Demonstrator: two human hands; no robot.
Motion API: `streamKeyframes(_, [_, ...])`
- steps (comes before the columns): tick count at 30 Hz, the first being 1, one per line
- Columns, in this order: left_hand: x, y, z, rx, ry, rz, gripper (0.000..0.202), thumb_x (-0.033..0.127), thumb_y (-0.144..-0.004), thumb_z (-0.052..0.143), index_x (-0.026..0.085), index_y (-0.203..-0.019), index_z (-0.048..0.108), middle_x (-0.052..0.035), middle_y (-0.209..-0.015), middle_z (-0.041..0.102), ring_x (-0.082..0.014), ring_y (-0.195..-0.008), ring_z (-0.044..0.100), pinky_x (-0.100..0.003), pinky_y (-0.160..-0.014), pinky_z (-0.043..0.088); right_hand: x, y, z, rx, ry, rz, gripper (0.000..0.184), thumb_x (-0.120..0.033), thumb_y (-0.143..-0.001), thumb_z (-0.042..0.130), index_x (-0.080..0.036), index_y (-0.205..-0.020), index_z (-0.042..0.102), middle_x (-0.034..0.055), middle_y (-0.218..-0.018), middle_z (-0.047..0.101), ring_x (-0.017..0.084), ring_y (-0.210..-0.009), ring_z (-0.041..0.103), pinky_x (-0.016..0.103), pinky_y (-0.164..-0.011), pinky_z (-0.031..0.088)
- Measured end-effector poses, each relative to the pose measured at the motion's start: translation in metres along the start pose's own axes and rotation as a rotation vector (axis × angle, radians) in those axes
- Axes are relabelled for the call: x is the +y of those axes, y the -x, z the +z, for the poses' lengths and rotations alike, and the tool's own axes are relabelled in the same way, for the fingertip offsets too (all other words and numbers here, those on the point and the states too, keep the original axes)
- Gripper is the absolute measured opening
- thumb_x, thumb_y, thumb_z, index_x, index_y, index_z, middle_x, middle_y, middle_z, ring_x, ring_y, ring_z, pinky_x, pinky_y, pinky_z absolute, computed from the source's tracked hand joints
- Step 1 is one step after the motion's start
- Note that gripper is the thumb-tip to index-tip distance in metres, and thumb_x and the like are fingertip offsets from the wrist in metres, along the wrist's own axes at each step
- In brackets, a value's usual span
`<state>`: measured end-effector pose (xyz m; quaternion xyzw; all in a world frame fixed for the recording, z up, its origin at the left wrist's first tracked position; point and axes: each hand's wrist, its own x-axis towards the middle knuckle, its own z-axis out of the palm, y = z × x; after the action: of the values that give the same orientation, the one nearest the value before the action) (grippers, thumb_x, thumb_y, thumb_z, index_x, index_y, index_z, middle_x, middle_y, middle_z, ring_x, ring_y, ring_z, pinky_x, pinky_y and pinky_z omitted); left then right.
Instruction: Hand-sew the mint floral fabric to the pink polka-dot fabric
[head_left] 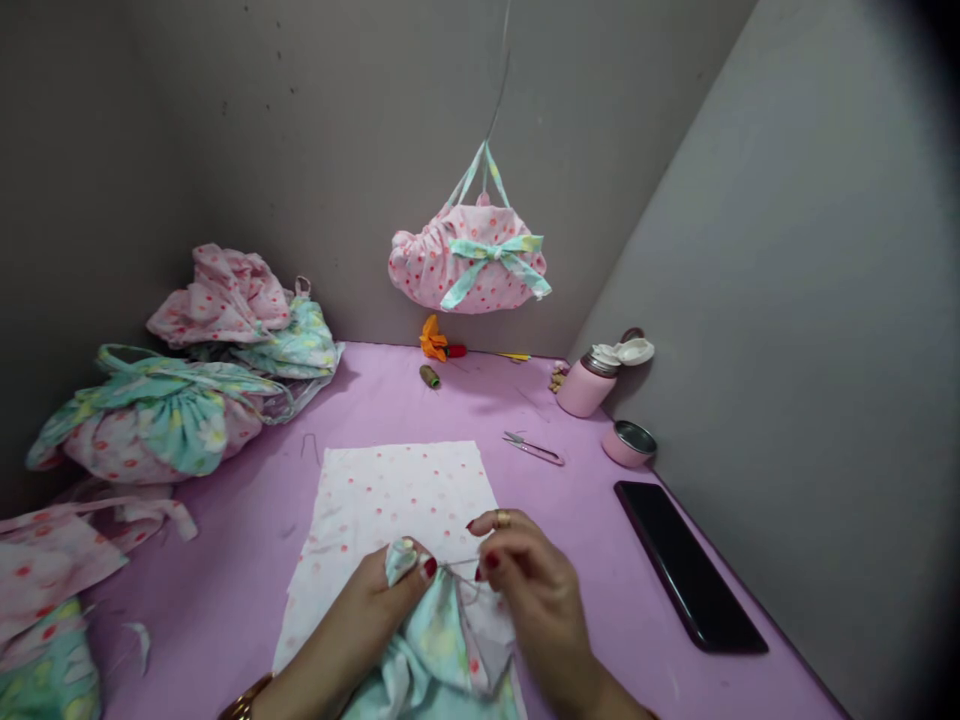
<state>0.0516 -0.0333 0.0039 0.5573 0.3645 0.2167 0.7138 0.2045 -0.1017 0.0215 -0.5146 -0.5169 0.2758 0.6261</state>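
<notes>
My left hand (390, 590) is closed on a gathered piece of mint floral fabric (435, 625), thumb pressed on top. Part of this fabric bunches up above the thumb, and its pink dotted side shows lower right. My right hand (529, 580) is just to the right, thumb and index finger pinched together. A thin thread (461, 562) runs between the fabric and these fingertips; whether a needle is in the pinch I cannot make out. Beneath both hands lies a white cloth with red dots (405, 490).
Thread snips (534, 449), a thread spool (429, 377), a pink flask (587, 385), its cup (628, 444) and a black phone (686, 565) lie on the purple table (375, 390). Sewn fabric bags (172, 415) pile up left. A pink dotted bag (472, 260) hangs at the back wall.
</notes>
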Motion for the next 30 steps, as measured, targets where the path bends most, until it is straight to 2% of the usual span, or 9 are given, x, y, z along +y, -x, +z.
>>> streamKeyframes(3, [0.004,0.001,-0.001,0.026,0.025,-0.033,0.028,0.043,-0.078,0.056,0.016,-0.072,0.054,0.0037,-0.061,0.046,-0.0119,-0.057,0.041,-0.022,-0.055,0.034,-0.003,-0.017,-0.024,0.222,-0.489,0.381,0.018,-0.035,-0.083,0.059,-0.021,-0.080,0.047,-0.0067,-0.056,0.046,0.004,-0.035,0.035,0.014,-0.034,0.028])
streamKeyframes(6, [0.007,0.001,-0.003,0.028,0.012,-0.047,0.028,0.043,-0.078,0.057,0.015,-0.071,0.058,0.0022,-0.061,0.051,-0.0128,-0.058,0.045,-0.023,-0.056,0.036,-0.001,-0.034,-0.066,0.470,-0.684,0.425,0.026,-0.027,-0.072,0.068,-0.020,-0.074,0.044,-0.0113,-0.052,0.033,0.001,-0.033,0.024,0.011,-0.032,0.024])
streamKeyframes(10, [0.006,-0.003,-0.007,0.060,-0.017,-0.036,0.029,0.044,-0.076,0.058,0.016,-0.070,0.061,0.0011,-0.061,0.055,-0.0142,-0.059,0.047,-0.023,-0.057,0.038,-0.005,-0.039,-0.121,1.024,-0.487,0.027,0.017,-0.009,-0.075,0.052,-0.020,-0.066,0.043,-0.0059,-0.056,0.040,0.007,-0.045,0.043,0.018,-0.042,0.039])
streamKeyframes(14, [0.004,-0.004,-0.008,0.077,-0.019,-0.030,0.028,0.042,-0.076,0.059,0.015,-0.069,0.061,0.0009,-0.061,0.055,-0.0141,-0.059,0.047,-0.023,-0.057,0.038,-0.016,-0.037,-0.132,1.356,-0.107,-0.536,0.027,0.001,-0.066,0.050,-0.025,-0.073,0.048,-0.0026,-0.072,0.049,0.013,-0.065,0.054,0.030,-0.066,0.046])
streamKeyframes(17, [0.006,-0.003,-0.006,0.082,-0.022,-0.045,0.028,0.042,-0.076,0.059,0.016,-0.069,0.061,0.0020,-0.060,0.055,-0.0139,-0.058,0.047,-0.023,-0.056,0.037,-0.011,-0.033,-0.104,0.988,0.156,-0.303,0.020,-0.008,-0.068,0.059,-0.023,-0.081,0.057,-0.0002,-0.077,0.052,0.013,-0.062,0.052,0.029,-0.060,0.042])
streamKeyframes(20, [0.008,-0.003,-0.005,0.078,-0.010,-0.041,0.027,0.042,-0.077,0.058,0.016,-0.070,0.061,0.0020,-0.060,0.056,-0.0143,-0.058,0.048,-0.023,-0.058,0.038,0.004,-0.026,-0.060,0.092,0.174,0.277,0.028,-0.019,-0.074,0.060,-0.020,-0.101,0.061,-0.0011,-0.069,0.052,0.012,-0.057,0.048,0.024,-0.052,0.038])
streamKeyframes(23, [0.009,-0.004,-0.006,0.067,-0.016,-0.002,0.025,0.040,-0.077,0.059,0.016,-0.070,0.062,0.0005,-0.063,0.059,-0.0154,-0.062,0.050,-0.024,-0.061,0.039,0.015,-0.017,-0.026,-0.368,0.265,0.324,0.028,-0.014,-0.072,0.061,-0.020,-0.099,0.066,-0.0022,-0.067,0.052,0.011,-0.060,0.048,0.023,-0.056,0.037])
streamKeyframes(26, [0.008,-0.003,-0.007,0.061,-0.034,-0.004,0.026,0.041,-0.076,0.060,0.016,-0.070,0.062,0.0007,-0.063,0.059,-0.0153,-0.061,0.049,-0.024,-0.060,0.038,0.014,-0.015,-0.019,-0.398,0.276,0.250,0.013,-0.018,-0.078,0.057,-0.016,-0.069,0.066,0.0004,-0.066,0.056,0.013,-0.064,0.049,0.023,-0.060,0.037])
streamKeyframes(30, [0.006,-0.002,-0.007,0.053,-0.031,0.000,0.029,0.042,-0.078,0.057,0.016,-0.068,0.061,0.0019,-0.059,0.054,-0.0135,-0.057,0.046,-0.022,-0.056,0.037,0.011,-0.020,-0.035,-0.095,0.029,0.375,0.023,-0.036,-0.081,0.059,-0.016,-0.070,0.059,-0.0035,-0.055,0.045,0.009,-0.050,0.037,0.020,-0.047,0.028])
